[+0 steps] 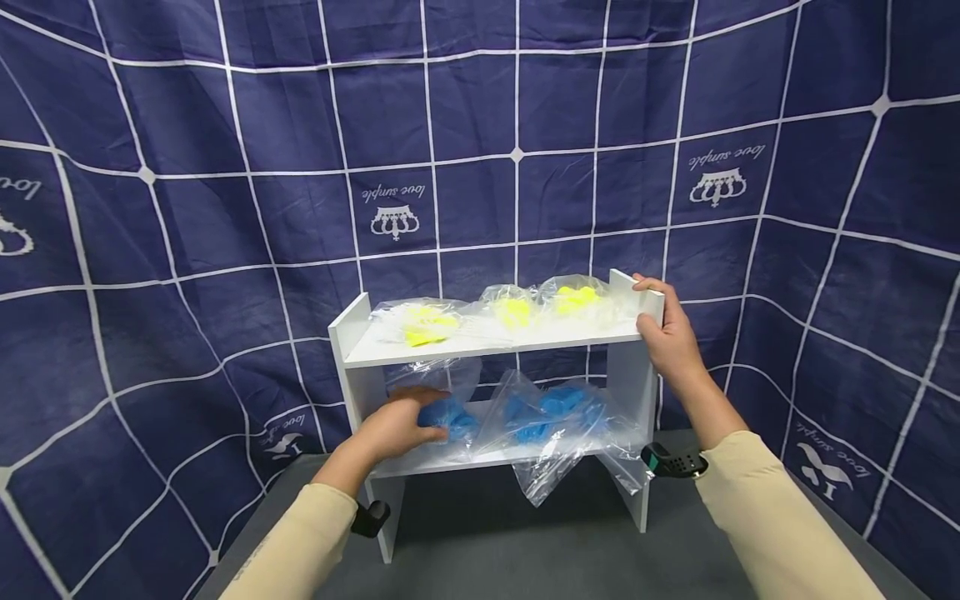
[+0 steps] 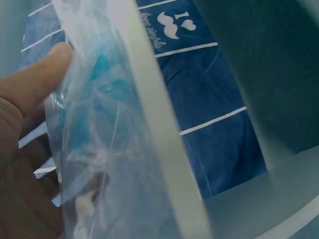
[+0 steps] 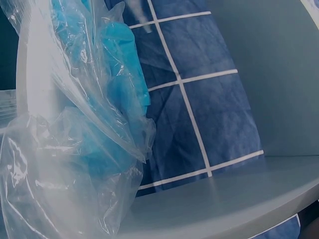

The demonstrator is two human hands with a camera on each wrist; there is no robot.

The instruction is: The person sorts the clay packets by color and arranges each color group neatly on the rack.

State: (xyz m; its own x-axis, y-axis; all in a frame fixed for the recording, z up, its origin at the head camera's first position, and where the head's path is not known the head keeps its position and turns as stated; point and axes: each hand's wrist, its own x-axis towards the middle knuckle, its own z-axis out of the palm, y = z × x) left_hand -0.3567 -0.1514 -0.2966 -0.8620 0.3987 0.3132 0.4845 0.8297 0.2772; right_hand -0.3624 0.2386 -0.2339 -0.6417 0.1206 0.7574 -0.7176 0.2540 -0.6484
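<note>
A small white two-tier shelf [image 1: 487, 354] stands in front of me. My right hand [image 1: 671, 337] grips the top of its right side panel, thumb in front and fingers over the edge. On the lower board, my left hand [image 1: 401, 425] holds a clear plastic bag of blue pieces [image 1: 450, 417] at the left end. In the left wrist view, the thumb [image 2: 57, 57] lies along this bag [image 2: 104, 114], and part of the fingers shows dimly through the plastic. More bagged blue pieces [image 1: 558, 404] sit to the right on that board; the right wrist view shows bagged blue pieces [image 3: 122, 64] closer.
Several clear bags with yellow pieces [image 1: 427, 325] lie along the upper board. A loose bag end [image 1: 543, 479] hangs over the lower board's front edge. The shelf stands on a dark grey surface [image 1: 487, 550], with a blue gridded curtain [image 1: 480, 125] behind and at both sides.
</note>
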